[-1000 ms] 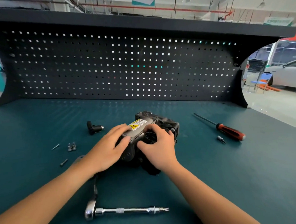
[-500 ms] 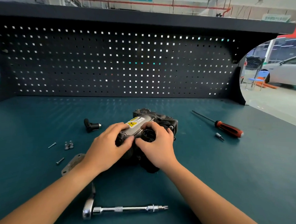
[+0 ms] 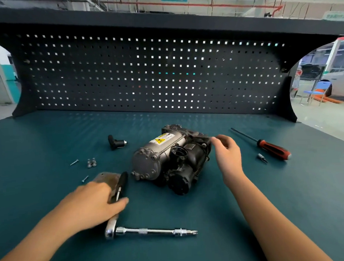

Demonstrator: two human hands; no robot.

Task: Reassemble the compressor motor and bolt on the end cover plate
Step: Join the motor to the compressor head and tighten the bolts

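Note:
The compressor motor [image 3: 168,157] lies on its side in the middle of the green bench top, yellow warning label up, its round grey end facing me. The grey end cover plate [image 3: 104,177] lies flat to its left. My left hand [image 3: 93,201], blurred, rests over the plate's near edge and the black handle of a ratchet [image 3: 122,182], thumb stretched out. My right hand [image 3: 226,152] hovers at the motor's far right end with loosely curled fingers, holding nothing. Loose screws [image 3: 74,162] [image 3: 84,179] and two small bolts [image 3: 91,162] lie at the left.
The ratchet's chrome extension bar [image 3: 151,231] lies near the front edge. A black elbow fitting [image 3: 116,143] sits behind left of the motor. A red-handled screwdriver [image 3: 273,148] and a small bit [image 3: 262,158] lie at the right. A dark pegboard [image 3: 155,76] walls the back.
Both hands have let go of the compressor motor. My left hand dropped back left onto the plate and ratchet handle; my right hand moved to the motor's right end.

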